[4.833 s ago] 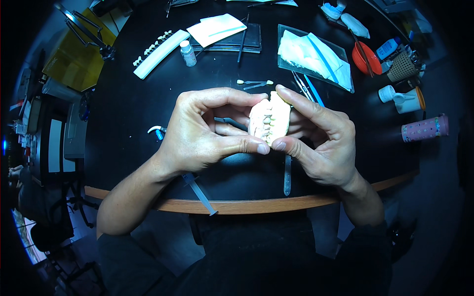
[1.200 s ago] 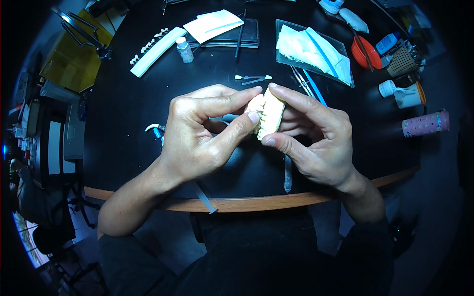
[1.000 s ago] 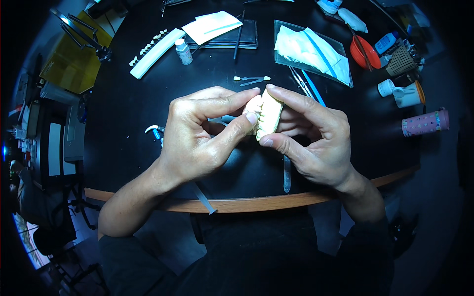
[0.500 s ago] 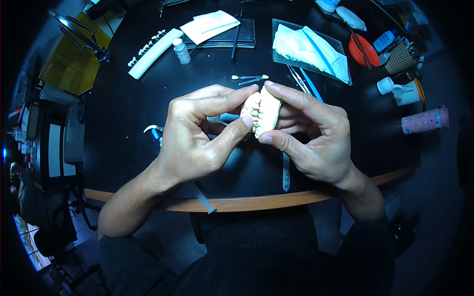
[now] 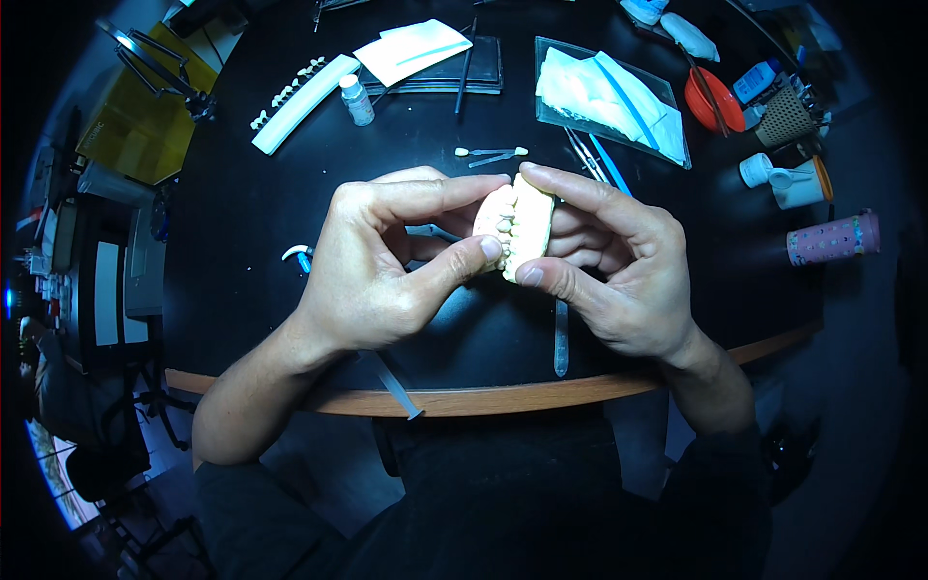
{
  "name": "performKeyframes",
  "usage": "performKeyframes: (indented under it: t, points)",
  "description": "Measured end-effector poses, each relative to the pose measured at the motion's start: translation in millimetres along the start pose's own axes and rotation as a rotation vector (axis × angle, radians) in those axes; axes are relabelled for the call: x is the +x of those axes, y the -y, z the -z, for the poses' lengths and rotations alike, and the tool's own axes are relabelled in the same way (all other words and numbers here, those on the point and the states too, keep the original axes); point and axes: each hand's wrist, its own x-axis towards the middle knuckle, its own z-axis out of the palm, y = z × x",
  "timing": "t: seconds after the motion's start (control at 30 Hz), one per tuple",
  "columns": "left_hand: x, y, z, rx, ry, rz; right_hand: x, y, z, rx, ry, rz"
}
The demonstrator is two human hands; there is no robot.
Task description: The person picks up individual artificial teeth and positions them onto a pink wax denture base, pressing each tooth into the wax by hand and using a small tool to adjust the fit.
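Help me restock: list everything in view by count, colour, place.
Dental casts: two, cream, picture centre
Desk: one, black, under casts
Syringe: one, clear, front edge
Tooth tabs: two, cream, beyond casts
Tab holder: one, white, upper left
Vial: one, white-capped, beside holder
Paper: one pile, white, top
Glass plate: one, clear, under tissues
Slim tools: several, mixed, scattered
Bowl: one, orange, right
Basket: one, tan, beside bowl
Bottle: one, blue, beside bowl
Tumbler: one, pink, right
Lamp: one, dark, upper left
Left hand, right hand: one each, on casts
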Motion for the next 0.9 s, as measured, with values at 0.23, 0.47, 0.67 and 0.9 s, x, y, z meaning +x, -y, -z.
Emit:
performKeyframes:
  t: [0.23, 0.47, 0.67, 0.9]
  points:
    - [3.6, -1.6, 0.7, -0.112, 0.004, 0.103, -0.4, 1.1, -0.9, 0.062, -0.071, 0.026]
    - [4.1, -0.7, 4.5, -0.100, 0.027, 0.112, 0.1, 0.9, 2.0, -0.012, -0.008, 0.010]
    - [7.1, -0.9, 3.0, -0.108, 0.039, 0.126, -2.2, 1.8, 4.9, -0.042, -0.014, 0.021]
    - [5.8, 3.9, 6.4, -0.232, 0.061, 0.131, -1.8, 2.9, 4.3, 0.021, 0.001, 0.015]
